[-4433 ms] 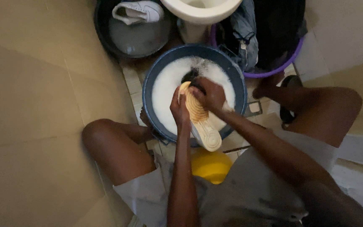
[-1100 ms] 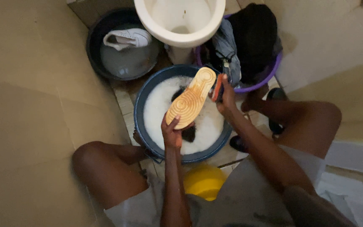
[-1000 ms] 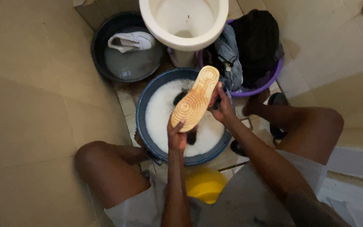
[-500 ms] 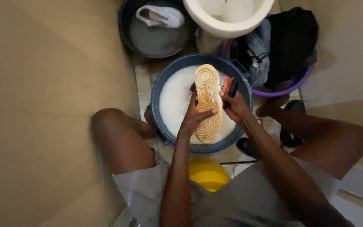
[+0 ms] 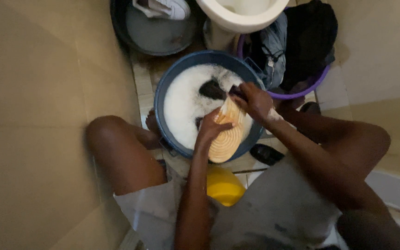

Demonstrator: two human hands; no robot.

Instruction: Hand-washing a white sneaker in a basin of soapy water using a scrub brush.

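Holding a shoe (image 5: 225,139) sole-up over the near right rim of the blue basin (image 5: 160,99), we are gripping it with our left hand (image 5: 209,129), fingers wrapped around its middle from the left edge, thumb side hidden beneath. Our right hand (image 5: 255,99) is closing around a dark brush (image 5: 237,92) at the shoe's far end, fingers curled tight on it and pressing down toward the tan ribbed sole. We are judging the shoe as light but awkward: the rubber sole looks stiff enough to take pressure, yet it is wet and soapy, so it is likely sliding easily, and the waist where we are clamping it seems the surest hold. Inside the basin, white foam (image 5: 184,106) is covering the water, with a dark item (image 5: 211,89) poking through. Beyond the basin we are seeing a black tub (image 5: 163,34) with a white shoe (image 5: 165,7), a toilet bowl (image 5: 241,14), and to the basin's right a purple tub (image 5: 297,95) of clothes. Nearer us sits a yellow container (image 5: 223,185). No labels or signs are showing.
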